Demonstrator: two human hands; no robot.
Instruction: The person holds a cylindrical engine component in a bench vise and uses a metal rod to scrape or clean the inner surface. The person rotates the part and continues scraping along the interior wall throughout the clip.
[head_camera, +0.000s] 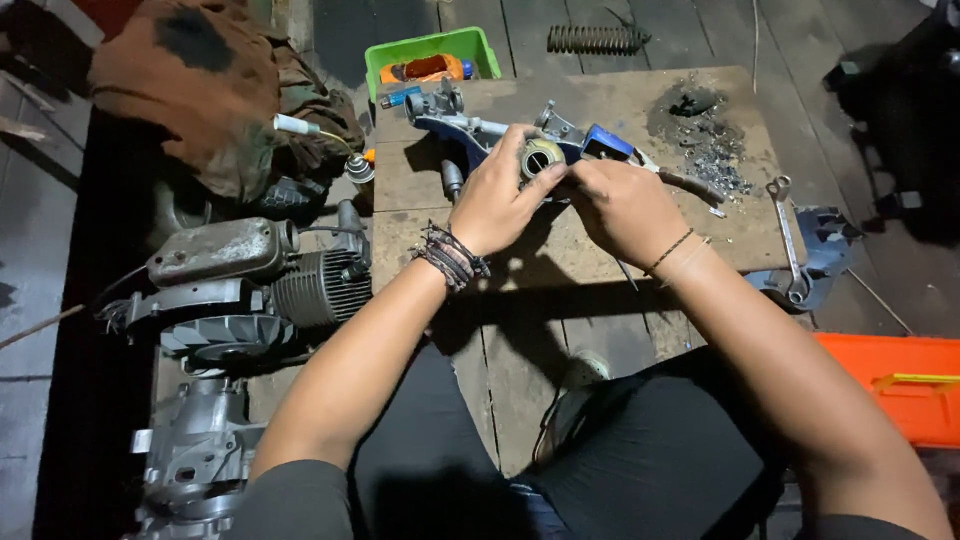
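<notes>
Wooden floor boards hold a flat wooden board (640, 240) used as a work top. Over it, the left hand (497, 203) pinches a small round metal part (541, 156) with its fingers closed on it. The right hand (625, 205) is curled shut, and its fingertips touch the same part. Just behind the hands lies a blue and grey machine body (480, 130). A wrench (787, 235) lies at the board's right edge, near a pile of black dirt (700, 125). A green box (432, 55) sits behind the board. A grey engine (250, 290) rests well to the left.
</notes>
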